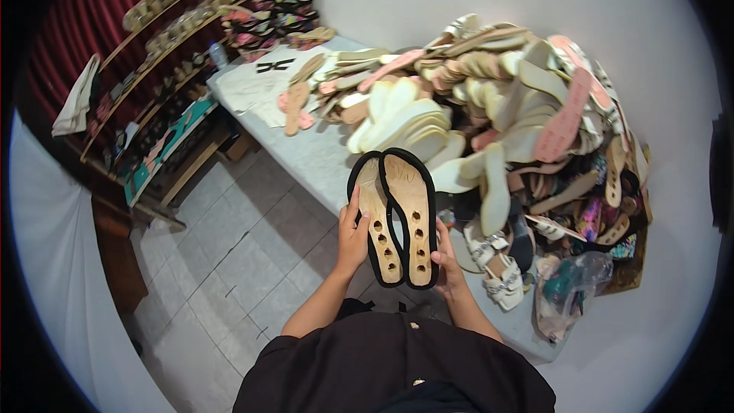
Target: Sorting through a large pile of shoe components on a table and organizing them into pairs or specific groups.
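I hold a pair of tan sandal soles with black edging side by side in front of my body, with several round holes along their narrower ends. My left hand (353,233) is closed round the outer edge of the left sole (371,197), its fingers lying over the tan face. On the other side, my right hand (449,260) grips the edge of the right sole (405,183), thumb at the front and the other fingers mostly hidden. The two soles touch near their wide ends. Just beyond them is a large heap of loose cream insoles (401,118).
The heap covers much of a pale table (325,164) against the white wall. White sandals (501,275) and a clear plastic bag (569,291) lie at its near right. To the left, shelves (164,19) hold shoe forms. A water bottle (218,55) stands at the table's far corner.
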### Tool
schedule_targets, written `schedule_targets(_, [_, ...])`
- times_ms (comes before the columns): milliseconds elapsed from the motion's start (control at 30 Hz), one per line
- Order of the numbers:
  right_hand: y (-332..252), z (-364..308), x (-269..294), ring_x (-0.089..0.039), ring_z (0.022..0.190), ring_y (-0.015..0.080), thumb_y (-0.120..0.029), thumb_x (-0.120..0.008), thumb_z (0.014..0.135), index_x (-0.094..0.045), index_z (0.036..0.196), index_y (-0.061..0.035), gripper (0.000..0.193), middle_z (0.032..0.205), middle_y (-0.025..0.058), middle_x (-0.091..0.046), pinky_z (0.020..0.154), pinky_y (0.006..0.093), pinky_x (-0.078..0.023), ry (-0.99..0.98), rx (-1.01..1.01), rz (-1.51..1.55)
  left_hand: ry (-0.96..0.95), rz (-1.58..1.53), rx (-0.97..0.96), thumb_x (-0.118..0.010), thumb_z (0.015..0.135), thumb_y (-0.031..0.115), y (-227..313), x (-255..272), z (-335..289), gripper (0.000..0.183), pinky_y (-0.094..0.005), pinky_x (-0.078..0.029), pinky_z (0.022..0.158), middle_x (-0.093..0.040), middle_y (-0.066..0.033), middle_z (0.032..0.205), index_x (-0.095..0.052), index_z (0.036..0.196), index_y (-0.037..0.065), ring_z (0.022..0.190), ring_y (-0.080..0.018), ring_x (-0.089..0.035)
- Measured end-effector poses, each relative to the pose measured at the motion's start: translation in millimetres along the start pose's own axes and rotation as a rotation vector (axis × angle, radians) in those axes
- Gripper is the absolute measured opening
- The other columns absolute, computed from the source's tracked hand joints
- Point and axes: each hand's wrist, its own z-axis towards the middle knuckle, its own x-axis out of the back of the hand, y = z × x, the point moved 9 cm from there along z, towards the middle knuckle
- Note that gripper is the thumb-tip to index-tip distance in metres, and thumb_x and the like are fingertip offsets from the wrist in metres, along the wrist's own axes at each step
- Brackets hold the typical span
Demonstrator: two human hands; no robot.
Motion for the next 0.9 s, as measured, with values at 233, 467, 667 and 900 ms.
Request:
schedule_targets(233, [135.0, 33.2, -101.0, -0.065, 0.086, 0.0242, -0.032, -0.046, 0.082, -0.052, 0.117, 0.0048, 0.052, 0.104, 0.0172, -0.063, 0.076, 0.0315, -0.054, -0.096, -0.38, 0.545, 0.14, -0.135, 0.066, -0.041, 0.089, 0.006, -35.3, 143.7, 14.4, 0.059, -0.0286, -0.029, 0.101, -0.047, -0.0105, 0.123, -0.023, 0.145, 0.013, 0.113, -0.0165, -0.044])
schedule_targets(467, [219.3, 76.7, -186.8, -0.064, 0.078, 0.0216, -0.038, -0.045, 0.08, -0.057, 0.109, 0.0037, 0.052, 0.095, 0.0143, -0.064, 0.069, 0.0294, -0.052, -0.045, -0.471, 0.491, 0.369, -0.68, 0.359, -0.044, 0.086, 0.003, -93.1, 247.8, 24.4, 0.041, -0.0295, -0.04, 0.092, -0.044, -0.0174, 0.123, -0.031, 0.126, 0.005, 0.108, -0.0199, -0.048])
schedule_targets(667, [280.4, 139.8, -214.5, -0.064, 0.078, 0.0214, -0.038, -0.046, 0.081, -0.058, 0.107, 0.0013, 0.049, 0.092, 0.0123, -0.065, 0.07, 0.0312, -0.052, -0.019, -0.552, 0.446, 0.481, -0.765, 0.346, -0.051, 0.088, 0.004, -126.9, 305.5, 70.8, 0.052, -0.0297, -0.041, 0.093, -0.038, -0.021, 0.131, -0.025, 0.134, 0.002, 0.112, -0.021, -0.048])
schedule_targets(900, [326.8, 246.8, -242.2, -0.064, 0.083, 0.0215, -0.034, -0.046, 0.082, -0.057, 0.109, -0.0011, 0.044, 0.096, 0.0107, -0.065, 0.077, 0.0324, -0.051, -0.051, -0.604, 0.39, 0.483, -0.663, 0.309, -0.05, 0.088, 0.0, -161.4, 356.4, 182.2, 0.054, -0.0286, -0.045, 0.088, -0.05, -0.0179, 0.12, -0.025, 0.136, 0.0, 0.104, -0.0196, -0.054])
